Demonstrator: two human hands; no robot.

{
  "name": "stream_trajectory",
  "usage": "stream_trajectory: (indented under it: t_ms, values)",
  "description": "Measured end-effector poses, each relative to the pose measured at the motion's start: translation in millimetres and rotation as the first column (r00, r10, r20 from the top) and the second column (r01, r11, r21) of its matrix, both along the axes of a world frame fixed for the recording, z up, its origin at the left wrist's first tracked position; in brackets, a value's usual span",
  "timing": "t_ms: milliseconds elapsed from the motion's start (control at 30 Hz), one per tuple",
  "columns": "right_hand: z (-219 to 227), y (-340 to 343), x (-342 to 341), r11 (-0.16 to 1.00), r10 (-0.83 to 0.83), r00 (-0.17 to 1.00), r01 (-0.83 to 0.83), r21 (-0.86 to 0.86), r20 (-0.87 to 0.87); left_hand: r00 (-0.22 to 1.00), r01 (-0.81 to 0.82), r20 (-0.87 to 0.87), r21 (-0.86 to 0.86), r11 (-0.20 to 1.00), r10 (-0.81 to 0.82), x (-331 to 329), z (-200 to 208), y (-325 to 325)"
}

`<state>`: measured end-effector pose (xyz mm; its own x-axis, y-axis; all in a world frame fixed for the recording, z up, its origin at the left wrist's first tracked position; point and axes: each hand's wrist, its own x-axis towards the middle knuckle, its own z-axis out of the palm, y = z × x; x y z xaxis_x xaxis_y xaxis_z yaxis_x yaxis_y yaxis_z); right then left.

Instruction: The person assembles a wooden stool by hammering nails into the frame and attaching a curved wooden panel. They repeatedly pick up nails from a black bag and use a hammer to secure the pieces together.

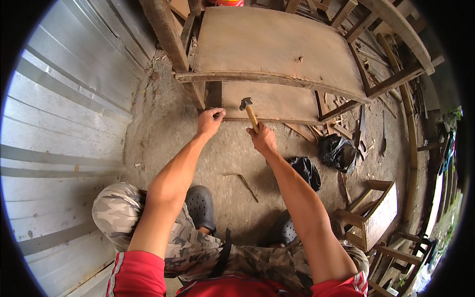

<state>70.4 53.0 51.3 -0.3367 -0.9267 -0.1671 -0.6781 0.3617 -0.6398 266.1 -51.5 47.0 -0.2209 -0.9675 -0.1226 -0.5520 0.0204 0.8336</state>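
Two hands meet the work at upper centre: the right hand (263,138) wrapped round a wooden-handled hammer (251,115), the left hand (210,123) with fingers curled at the lower panel's (277,100) left corner, its grip unclear. The upper panel (267,44) spans top centre; a black plastic bag (338,151) lies right.

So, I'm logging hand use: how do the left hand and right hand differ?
The right hand grips the hammer by its handle; the left hand is curled and shows no tool. The left hand is at the near left corner of the lower panel, while the right hand is farther right. Both are bare.
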Motion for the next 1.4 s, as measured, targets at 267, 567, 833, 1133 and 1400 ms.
stream_trajectory:
  t_ms: [267,567,833,1133,1400]
  values:
    - [-3,5,8,1.000,-0.009,1.000,0.009,0.028,0.020,0.983,-0.167,-0.083,-0.064,0.984,0.162,-18,-30,6]
    - [-12,3,3,0.995,0.009,0.998,-0.015,0.103,0.064,0.984,-0.166,-0.094,-0.141,0.976,0.153,-8,-48,1]
    - [-10,2,-2,0.985,-0.019,0.983,-0.012,0.170,0.184,0.994,-0.110,-0.035,-0.163,0.981,0.105,-4,-46,-1]
    - [13,3,4,0.997,-0.009,0.988,-0.004,0.082,0.155,0.997,-0.040,0.047,-0.365,0.930,0.062,-6,-43,5]
    - [33,11,28,0.986,0.101,0.991,-0.088,-0.139,0.089,0.996,-0.083,-0.012,-0.463,0.882,0.087,-10,-52,9]
